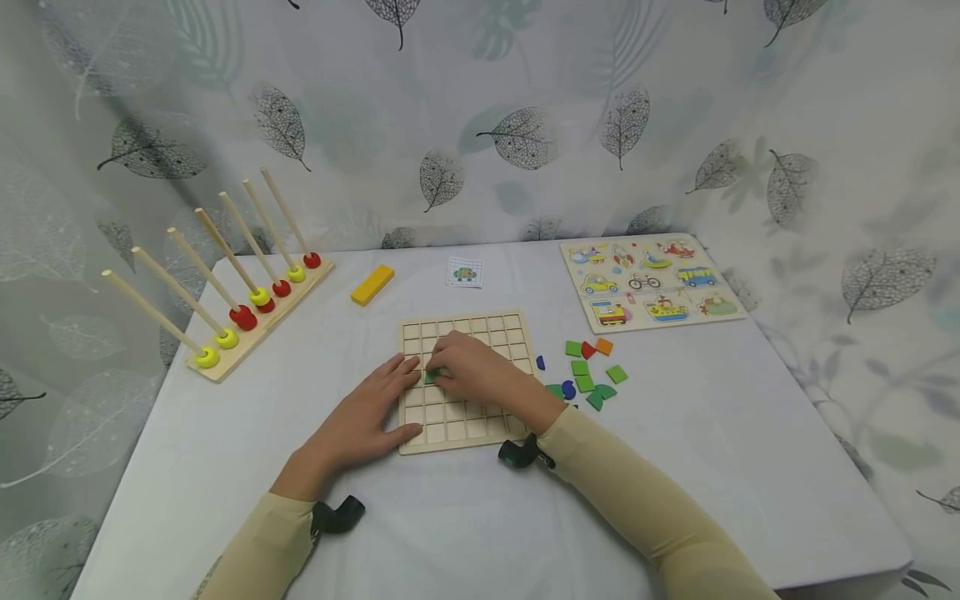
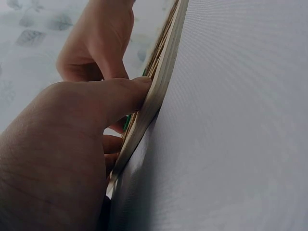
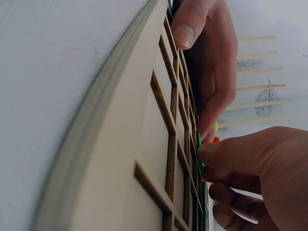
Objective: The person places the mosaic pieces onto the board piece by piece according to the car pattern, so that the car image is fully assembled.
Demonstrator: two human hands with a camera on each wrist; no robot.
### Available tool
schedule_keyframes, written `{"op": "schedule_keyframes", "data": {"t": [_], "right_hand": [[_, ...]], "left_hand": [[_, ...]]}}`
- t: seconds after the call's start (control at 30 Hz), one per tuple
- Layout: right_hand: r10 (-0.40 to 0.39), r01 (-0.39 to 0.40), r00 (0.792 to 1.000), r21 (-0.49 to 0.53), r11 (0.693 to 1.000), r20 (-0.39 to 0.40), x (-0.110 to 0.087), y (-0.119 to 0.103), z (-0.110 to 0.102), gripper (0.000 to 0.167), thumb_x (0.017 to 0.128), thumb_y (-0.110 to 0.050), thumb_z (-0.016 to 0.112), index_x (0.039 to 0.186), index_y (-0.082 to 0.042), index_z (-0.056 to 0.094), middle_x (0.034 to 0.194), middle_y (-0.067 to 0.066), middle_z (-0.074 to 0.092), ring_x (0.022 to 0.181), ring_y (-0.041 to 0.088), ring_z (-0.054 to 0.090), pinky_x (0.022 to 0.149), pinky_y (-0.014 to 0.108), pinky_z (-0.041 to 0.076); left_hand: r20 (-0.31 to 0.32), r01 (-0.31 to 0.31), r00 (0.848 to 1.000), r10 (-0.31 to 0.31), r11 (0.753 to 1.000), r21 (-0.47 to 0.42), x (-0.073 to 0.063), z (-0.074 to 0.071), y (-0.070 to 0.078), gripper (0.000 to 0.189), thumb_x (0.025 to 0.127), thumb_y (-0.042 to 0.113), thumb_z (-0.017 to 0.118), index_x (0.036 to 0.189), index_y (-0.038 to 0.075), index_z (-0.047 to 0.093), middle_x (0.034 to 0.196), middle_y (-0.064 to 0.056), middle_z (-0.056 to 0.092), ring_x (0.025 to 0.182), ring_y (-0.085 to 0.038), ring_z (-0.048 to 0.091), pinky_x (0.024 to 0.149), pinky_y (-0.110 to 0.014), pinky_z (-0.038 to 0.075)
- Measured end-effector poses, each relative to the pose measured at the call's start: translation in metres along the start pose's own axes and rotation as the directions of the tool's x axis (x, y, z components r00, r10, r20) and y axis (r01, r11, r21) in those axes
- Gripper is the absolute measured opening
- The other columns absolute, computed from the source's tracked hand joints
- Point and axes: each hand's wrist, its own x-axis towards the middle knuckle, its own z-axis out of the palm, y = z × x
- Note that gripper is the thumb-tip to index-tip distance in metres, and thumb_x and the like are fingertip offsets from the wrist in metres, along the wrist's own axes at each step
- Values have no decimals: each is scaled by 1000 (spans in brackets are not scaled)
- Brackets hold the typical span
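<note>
A square wooden grid board [image 1: 453, 431] lies on the white table. My left hand [image 1: 366, 418] rests on its left edge with the fingers extended, and in the left wrist view the thumb [image 2: 130, 91] touches the rim. Over the grid, my right hand [image 1: 483, 372] pinches a small green piece [image 1: 431, 377] between thumb and finger. The right wrist view shows this green piece [image 3: 199, 144] at the grid, close to the left hand's fingertips. More green shows below it there, partly hidden by the dividers. My right hand covers the board's middle.
Loose green, blue, red and orange pieces [image 1: 584, 383] lie right of the board. A picture card [image 1: 465, 272] and a yellow block [image 1: 372, 285] lie behind it. A peg stand [image 1: 273, 321] with red and yellow beads is at left, a picture puzzle [image 1: 651, 283] at back right.
</note>
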Motion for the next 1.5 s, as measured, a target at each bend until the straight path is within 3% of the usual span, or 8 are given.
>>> {"op": "schedule_keyframes", "data": {"t": [0.33,0.73,0.93,1.5], "right_hand": [[7,-6,1000,-39,999,8,-2,0,-3,19,102,-18,79,119,-13,85,116,-1,75,113,19,64,103,34,52],[12,-12,1000,-8,1000,-10,-4,3,-7,19,102,-17,79,120,-13,83,115,-3,74,111,17,63,98,33,53],[35,-35,999,31,999,-2,-5,5,-13,22,103,-18,77,124,-14,82,121,-2,74,116,17,64,103,34,52],[115,-110,992,99,989,-48,-31,29,-34,25,98,-14,81,123,-10,81,125,1,73,124,21,65,108,38,51]], "left_hand": [[8,9,1000,-9,1000,10,2,-2,3,83,100,53,71,164,7,46,178,-1,29,165,-27,18,126,-57,31],[4,10,1000,-10,1000,-4,1,-1,1,83,99,52,72,164,7,47,177,-1,29,165,-25,17,127,-56,30],[-4,6,1000,-6,1000,-6,0,0,0,83,100,53,71,164,7,47,177,0,30,165,-25,17,126,-57,30],[12,30,999,-30,1000,1,0,-1,2,83,99,54,70,164,8,47,178,-1,29,165,-24,16,127,-57,29]]}}
